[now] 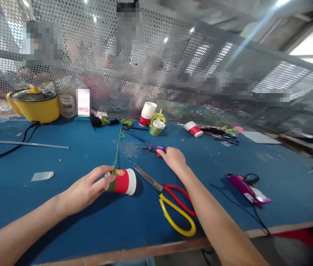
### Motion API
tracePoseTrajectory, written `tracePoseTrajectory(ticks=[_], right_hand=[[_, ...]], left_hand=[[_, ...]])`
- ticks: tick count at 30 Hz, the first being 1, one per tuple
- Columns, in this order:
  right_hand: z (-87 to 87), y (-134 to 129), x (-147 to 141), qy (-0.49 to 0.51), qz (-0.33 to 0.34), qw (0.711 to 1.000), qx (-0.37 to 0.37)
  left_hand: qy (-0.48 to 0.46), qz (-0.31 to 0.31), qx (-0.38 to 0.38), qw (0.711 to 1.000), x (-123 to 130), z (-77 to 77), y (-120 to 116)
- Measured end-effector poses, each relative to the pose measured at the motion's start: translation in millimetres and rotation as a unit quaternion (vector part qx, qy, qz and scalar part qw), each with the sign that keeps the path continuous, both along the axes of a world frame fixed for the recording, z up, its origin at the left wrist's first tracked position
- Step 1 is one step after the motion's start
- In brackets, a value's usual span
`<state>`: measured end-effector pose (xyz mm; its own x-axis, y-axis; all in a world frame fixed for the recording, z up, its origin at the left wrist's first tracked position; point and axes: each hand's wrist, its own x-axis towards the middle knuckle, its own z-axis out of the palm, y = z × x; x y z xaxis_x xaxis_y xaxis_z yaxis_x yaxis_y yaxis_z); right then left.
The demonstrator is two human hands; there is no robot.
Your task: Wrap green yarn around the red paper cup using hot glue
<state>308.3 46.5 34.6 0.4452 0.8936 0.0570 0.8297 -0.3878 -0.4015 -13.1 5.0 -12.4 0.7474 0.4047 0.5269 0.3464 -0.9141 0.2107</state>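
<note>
My left hand [91,186] holds a red and white paper cup [123,181] on its side, fingers wrapped over its base, where green yarn is wound. A strand of green yarn [117,147] runs from the cup up to a small green bundle [127,122]. My right hand [173,159] is closed on the handle of a blue glue gun [155,148], its nozzle pointing left. Between my arms lie large scissors [159,187] with one red and one yellow handle, blades apart.
A yellow electric pot [36,107], a glass jar [67,106] and a lit phone [83,102] stand at the back left. More cups [148,111] stand behind the glue gun. A purple device [249,190] with a cord lies right. Perforated metal screen [101,48] behind.
</note>
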Motion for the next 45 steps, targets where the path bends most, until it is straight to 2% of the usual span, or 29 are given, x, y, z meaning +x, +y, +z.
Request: tracePoseTrajectory(ticks=[3, 4, 6, 8, 9, 11, 16, 19, 21, 24, 26, 30, 32, 35, 38, 40, 45], right_hand=[[13.2, -6.3, -26.6, -0.024, 0.051, 0.998, 0.015], [15.5, -9.3, -39.4, 0.010, 0.129, 0.992, 0.000], [15.5, -14.3, -67.4, 0.151, 0.275, 0.946, -0.075], [10.7, -16.4, -93.4, 0.255, 0.357, 0.884, -0.158], [7.6, -16.4, -104.1, 0.285, 0.372, 0.865, -0.182], [1.8, -15.1, -119.0, 0.327, 0.379, 0.844, -0.192], [-2.6, -13.5, -124.1, 0.415, 0.347, 0.840, -0.048], [-2.2, -15.0, -117.3, 0.442, 0.308, 0.842, -0.016], [-2.5, -16.1, -112.8, 0.420, 0.302, 0.856, -0.017], [-2.3, -18.1, -107.8, 0.333, 0.310, 0.890, -0.026], [0.1, -20.3, -106.1, 0.287, 0.323, 0.900, -0.054], [8.7, -23.7, -108.1, 0.315, 0.356, 0.861, -0.182], [11.0, -23.2, -111.8, 0.315, 0.370, 0.847, -0.216], [8.1, -19.5, -118.7, 0.299, 0.397, 0.843, -0.206], [1.1, -11.7, -123.0, 0.332, 0.388, 0.841, -0.179], [-1.0, -1.9, -122.3, 0.338, 0.374, 0.851, -0.148], [13.1, 47.0, -109.2, 0.289, 0.283, 0.913, -0.042]], left_hand=[[0.001, -0.006, 0.003, 1.000, 0.2, 1.0, -0.8], [0.001, -0.008, 0.006, 1.000, 0.5, 1.5, -1.1], [0.001, -0.016, 0.015, 1.000, 1.1, 2.5, -1.5], [0.003, -0.029, 0.025, 0.999, 1.6, 3.1, -1.9], [0.006, -0.035, 0.031, 0.999, 1.7, 3.4, -2.1], [0.012, -0.044, 0.046, 0.998, 1.6, 3.6, -2.3], [0.017, -0.040, 0.072, 0.996, 0.5, 3.2, -2.9], [0.017, -0.028, 0.062, 0.998, 0.5, 1.9, -3.4], [0.013, -0.025, 0.061, 0.998, 0.8, 1.1, -3.3], [0.012, -0.027, 0.077, 0.997, 1.4, 2.1, -2.6], [0.018, -0.028, 0.097, 0.995, 1.3, 4.9, -2.8], [0.028, -0.057, 0.154, 0.986, 0.5, 12.6, -6.2], [0.027, -0.072, 0.166, 0.983, 0.5, 14.8, -9.1], [0.020, -0.079, 0.167, 0.983, 1.9, 15.9, -13.7], [0.030, -0.098, 0.164, 0.981, 4.7, 18.1, -18.1], [0.028, -0.105, 0.164, 0.980, 6.7, 20.7, -20.2], [0.013, -0.106, 0.152, 0.983, 8.1, 22.9, -21.0]])
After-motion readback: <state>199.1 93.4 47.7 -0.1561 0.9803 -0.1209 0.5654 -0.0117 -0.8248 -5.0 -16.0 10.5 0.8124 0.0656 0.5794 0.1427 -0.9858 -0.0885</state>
